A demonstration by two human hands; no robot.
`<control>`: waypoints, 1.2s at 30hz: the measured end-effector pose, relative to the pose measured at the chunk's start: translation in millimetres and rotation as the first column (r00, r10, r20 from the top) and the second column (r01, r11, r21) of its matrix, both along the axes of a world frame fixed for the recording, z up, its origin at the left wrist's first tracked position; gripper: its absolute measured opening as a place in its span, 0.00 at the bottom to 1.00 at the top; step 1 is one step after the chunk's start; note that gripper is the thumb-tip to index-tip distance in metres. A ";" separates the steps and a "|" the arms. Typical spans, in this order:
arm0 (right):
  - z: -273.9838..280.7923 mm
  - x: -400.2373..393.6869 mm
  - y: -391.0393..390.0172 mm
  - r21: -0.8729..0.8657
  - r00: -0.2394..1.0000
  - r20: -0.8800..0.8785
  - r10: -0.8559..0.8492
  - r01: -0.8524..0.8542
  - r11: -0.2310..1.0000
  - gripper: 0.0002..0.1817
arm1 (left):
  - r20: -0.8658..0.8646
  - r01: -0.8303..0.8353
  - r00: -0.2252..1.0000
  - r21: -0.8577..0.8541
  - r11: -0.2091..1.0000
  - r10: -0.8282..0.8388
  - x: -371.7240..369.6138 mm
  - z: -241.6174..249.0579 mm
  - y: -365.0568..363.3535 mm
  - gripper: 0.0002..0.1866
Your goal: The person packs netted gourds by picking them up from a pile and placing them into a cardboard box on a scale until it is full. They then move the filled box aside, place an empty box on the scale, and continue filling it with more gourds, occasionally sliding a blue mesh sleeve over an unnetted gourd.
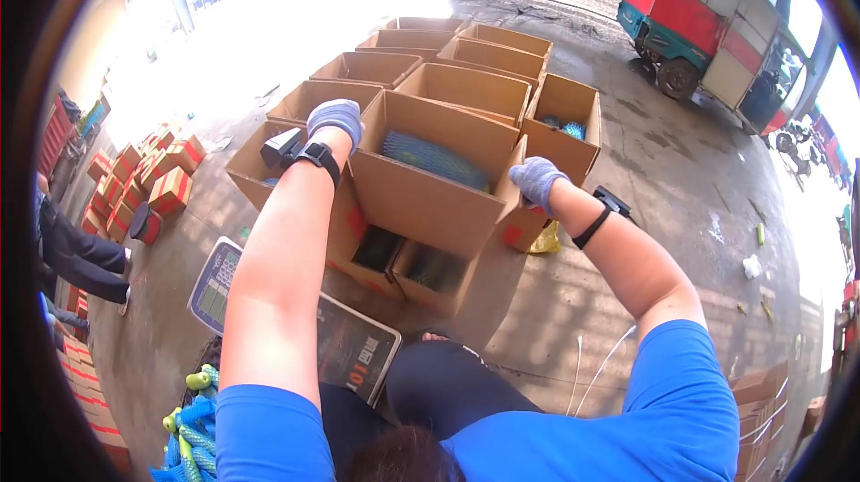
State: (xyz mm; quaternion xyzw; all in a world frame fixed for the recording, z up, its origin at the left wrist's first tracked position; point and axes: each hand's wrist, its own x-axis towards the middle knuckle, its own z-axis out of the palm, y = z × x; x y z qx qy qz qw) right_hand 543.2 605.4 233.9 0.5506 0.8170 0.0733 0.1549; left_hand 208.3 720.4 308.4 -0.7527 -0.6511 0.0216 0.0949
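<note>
A tall open cardboard box (421, 204) stands in front of me with its flaps up. My left hand (337, 121), in a grey knit glove, is closed at the box's upper left edge. On the right, my right hand (537, 181), gloved alike, is closed on the edge of the right flap. Inside the box lies something green in blue mesh netting (434, 159). Below the front flap, two openings show dark contents that I cannot make out. Both wrists carry black straps with small devices.
More open cardboard boxes (461, 88) stand in rows behind. A scale (358, 343) lies by my knees, near netted green produce (199, 428). Taped cartons (170, 191) and a person's dark-trousered legs (81, 245) are at left. A vehicle (690, 25) is parked at back right.
</note>
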 end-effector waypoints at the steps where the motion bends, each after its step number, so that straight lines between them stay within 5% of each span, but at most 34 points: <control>1: -19.1 0.8 14.0 0.068 0.999 -0.044 0.005 -0.002 0.998 0.08 | 0.042 -0.003 0.999 0.055 0.998 0.001 -0.9 -8.2 4.3 0.13; 3: -37.1 -0.8 29.2 0.115 0.960 -0.275 -0.051 0.086 0.990 0.12 | 0.133 0.033 0.989 0.188 0.982 -0.059 -2.1 -24.7 -13.5 0.15; 4: -36.4 -1.3 32.1 0.144 0.966 -0.257 -0.025 0.064 0.987 0.14 | 0.116 0.084 0.987 0.234 0.969 -0.114 -4.3 -25.9 -25.5 0.16; 5: -47.5 0.0 38.4 -0.118 0.707 -0.651 -0.277 0.266 0.957 0.18 | 0.140 0.160 0.965 0.360 0.919 -0.223 -12.1 -31.5 -38.9 0.16; 6: -60.1 2.0 40.0 -0.432 0.262 -0.816 -0.516 0.318 0.844 0.22 | 0.153 0.220 0.932 0.483 0.848 -0.329 -22.9 -35.3 -54.2 0.15; 7: -74.6 7.2 34.0 -0.393 0.143 -0.891 -0.431 0.232 0.890 0.31 | 0.184 0.271 0.892 0.510 0.816 -0.412 -35.8 -34.1 -73.0 0.15; 8: -72.0 3.9 23.6 -0.401 0.142 -0.888 -0.436 0.221 0.889 0.31 | 0.212 0.315 0.845 0.546 0.777 -0.491 -49.8 -29.2 -94.5 0.14; 10: -56.4 -6.2 -5.4 -0.633 -0.387 -0.738 -0.553 0.109 0.767 0.32 | 0.437 0.255 0.776 0.442 0.860 -0.454 -79.8 -16.6 -152.1 0.14; 12: -71.5 -4.5 -36.0 -0.594 -0.583 -0.679 -0.446 0.079 0.800 0.28 | 0.612 0.162 0.715 0.325 0.932 -0.338 -112.4 4.8 -221.2 0.15; 13: -147.3 33.8 -10.9 -0.086 -0.722 -0.324 -0.612 -0.622 0.779 0.21 | 0.742 0.072 0.625 0.258 0.964 -0.245 -132.8 15.2 -256.7 0.15; 14: -103.3 -13.6 -76.3 -0.258 -0.588 -0.801 -0.116 0.164 0.952 0.17 | 0.846 -0.022 0.513 0.183 0.983 -0.145 -153.0 25.9 -294.3 0.16; 16: -103.4 -42.9 -133.2 -0.072 -0.441 -0.897 0.031 0.215 0.974 0.14 | 0.870 -0.186 0.485 0.203 0.961 -0.090 -184.9 50.1 -374.4 0.16; 17: -119.2 -53.9 -152.7 -0.031 -0.355 -0.934 0.043 0.198 0.980 0.16 | 0.887 -0.321 0.461 0.182 0.929 -0.015 -191.9 60.5 -416.7 0.16; 20: -139.9 -112.2 -202.6 -0.083 -0.422 -0.902 -0.093 -0.042 0.996 0.24 | 0.969 -0.593 0.233 0.076 0.802 0.081 -213.1 60.8 -550.2 0.18; 22: -139.8 -155.4 -223.1 -0.107 -0.517 -0.829 -0.212 -0.225 0.968 0.26 | 0.898 -0.745 0.347 0.089 0.661 0.270 -204.8 59.2 -644.2 0.20; 25: -122.2 -203.3 -231.3 -0.036 -0.485 -0.835 -0.258 -0.421 0.906 0.26 | 0.868 -0.942 0.214 0.063 0.329 0.447 -153.4 60.6 -776.0 0.21; 28: -106.7 -241.9 -227.8 0.076 -0.457 -0.856 -0.242 -0.574 0.815 0.26 | 0.910 -1.000 0.010 0.009 0.005 0.414 -90.8 47.6 -922.9 0.21; 32: -88.3 -297.4 -235.6 0.182 -0.424 -0.875 -0.233 -0.734 0.654 0.23 | 0.896 -0.911 -0.231 -0.063 -0.407 0.379 21.6 24.8 -1029.9 0.20; 34: -84.3 -324.5 -252.4 0.190 -0.421 -0.858 -0.295 -0.794 0.578 0.20 | 0.888 -0.897 -0.260 -0.076 -0.435 0.380 60.1 -17.2 -1089.7 0.23; 36: -84.3 -346.3 -267.4 0.141 -0.314 -0.887 -0.338 -0.882 0.450 0.20 | 0.875 -0.841 -0.451 -0.350 -0.411 0.178 91.6 -47.6 -1119.6 0.23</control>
